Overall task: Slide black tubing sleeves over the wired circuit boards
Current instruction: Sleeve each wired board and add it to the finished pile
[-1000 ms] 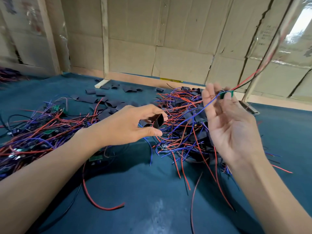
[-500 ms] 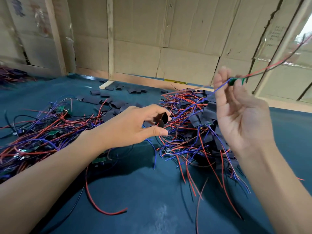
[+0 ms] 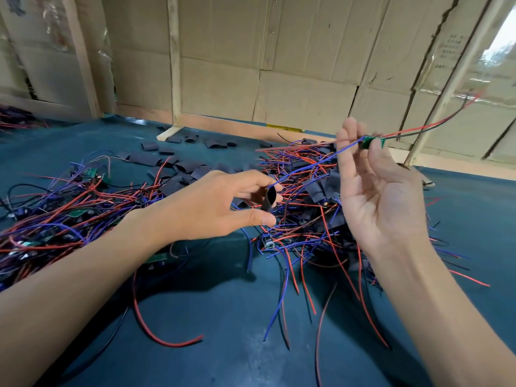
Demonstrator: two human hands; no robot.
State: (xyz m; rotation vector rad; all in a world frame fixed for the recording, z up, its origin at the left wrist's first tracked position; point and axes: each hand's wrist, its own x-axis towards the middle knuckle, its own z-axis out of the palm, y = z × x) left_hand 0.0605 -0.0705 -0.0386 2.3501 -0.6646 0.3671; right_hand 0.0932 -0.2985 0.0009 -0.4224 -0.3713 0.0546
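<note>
Our left hand (image 3: 212,205) pinches a short black tubing sleeve (image 3: 270,197) between thumb and fingers, its open mouth turned up toward one o'clock. Our right hand (image 3: 374,191) is raised higher, at about two o'clock from the sleeve, and its grip pinches a small green circuit board (image 3: 370,142) at the fingertips. A blue wire (image 3: 307,166) runs from the board down toward seven o'clock, and its free end appears to sit just at the sleeve's mouth; whether it is already inside we cannot tell. That wire line is the axis the sleeve must travel, so we judge the left hand should push the sleeve up along it. The board is slightly blurred, with red and black wires (image 3: 435,124) trailing off toward two o'clock. Loose sleeves (image 3: 150,159) and wired boards (image 3: 55,219) lie piled on the blue desk (image 3: 223,317).
</note>
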